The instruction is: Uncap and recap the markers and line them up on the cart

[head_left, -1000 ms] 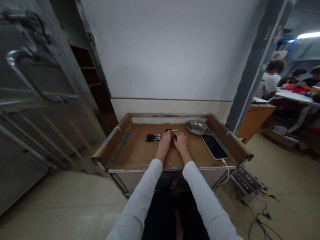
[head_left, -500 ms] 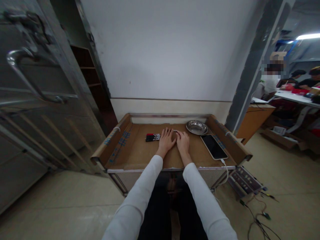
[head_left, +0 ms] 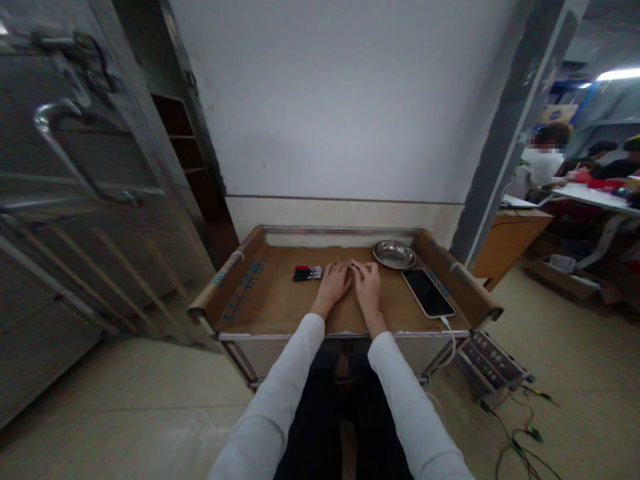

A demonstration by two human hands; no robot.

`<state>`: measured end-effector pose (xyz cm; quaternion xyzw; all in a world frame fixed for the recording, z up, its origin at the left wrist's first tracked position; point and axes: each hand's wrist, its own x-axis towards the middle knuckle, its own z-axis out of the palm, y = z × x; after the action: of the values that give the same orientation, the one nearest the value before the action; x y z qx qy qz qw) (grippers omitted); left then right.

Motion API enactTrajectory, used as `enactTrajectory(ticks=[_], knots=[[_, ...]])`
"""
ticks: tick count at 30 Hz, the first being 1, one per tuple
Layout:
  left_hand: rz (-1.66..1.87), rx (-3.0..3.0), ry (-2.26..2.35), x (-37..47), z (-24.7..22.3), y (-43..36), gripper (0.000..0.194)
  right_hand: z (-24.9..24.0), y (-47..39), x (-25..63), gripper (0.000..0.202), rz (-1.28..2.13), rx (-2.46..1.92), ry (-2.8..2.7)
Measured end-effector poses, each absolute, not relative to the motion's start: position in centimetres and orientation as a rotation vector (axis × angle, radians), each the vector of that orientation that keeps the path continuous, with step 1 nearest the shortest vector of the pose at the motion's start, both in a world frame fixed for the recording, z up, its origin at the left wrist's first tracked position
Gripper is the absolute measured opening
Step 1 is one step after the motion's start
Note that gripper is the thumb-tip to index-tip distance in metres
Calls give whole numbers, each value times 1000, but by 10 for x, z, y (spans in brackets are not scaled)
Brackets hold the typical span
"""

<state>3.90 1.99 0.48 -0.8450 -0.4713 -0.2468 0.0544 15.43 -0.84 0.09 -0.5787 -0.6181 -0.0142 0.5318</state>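
Several pens or markers (head_left: 307, 273), red and black, lie side by side on the cardboard-lined tray, just left of my left hand. My left hand (head_left: 335, 283) rests low over the cardboard with its fingers curled in. Close beside it is my right hand (head_left: 368, 283), thumb and fingers pinched together. The fingertips of both hands meet at something small and dark, mostly hidden by the fingers, and I cannot make out its kind.
A round steel dish (head_left: 395, 254) sits at the tray's back right. In front of it lies a phone (head_left: 428, 293) with a white cable (head_left: 454, 347) running over the front edge. Rolled cardboard sides (head_left: 225, 283) bound the tray. A wall stands behind; people work at far right.
My left hand's fingers, stretched out flat before, have curled in toward the right fingertips. The pens, dish and phone have stayed in place; the view has shifted slightly.
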Motion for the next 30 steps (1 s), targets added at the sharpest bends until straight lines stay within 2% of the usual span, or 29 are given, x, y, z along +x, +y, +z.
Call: enactTrajectory(ticks=[5, 11, 15, 24, 30], knots=[[-717, -2609, -1497, 31, 8, 5, 23, -1, -8, 155, 32, -30, -1366, -1480], [-989, -2604, -1584, 21, 14, -9, 13, -3, -8, 158, 31, 8, -1403, -1484], [-1113, -2532, -1627, 20, 17, -9, 13, -5, -7, 157, 30, 20, -1453, -1531], [-1055, -2326, -1661, 18, 14, -9, 17, -5, -7, 157, 34, 49, -1453, -1563], [-1030, -2404, -1550, 19, 15, -9, 18, -1, -10, 154, 38, 91, -1393, -1679]])
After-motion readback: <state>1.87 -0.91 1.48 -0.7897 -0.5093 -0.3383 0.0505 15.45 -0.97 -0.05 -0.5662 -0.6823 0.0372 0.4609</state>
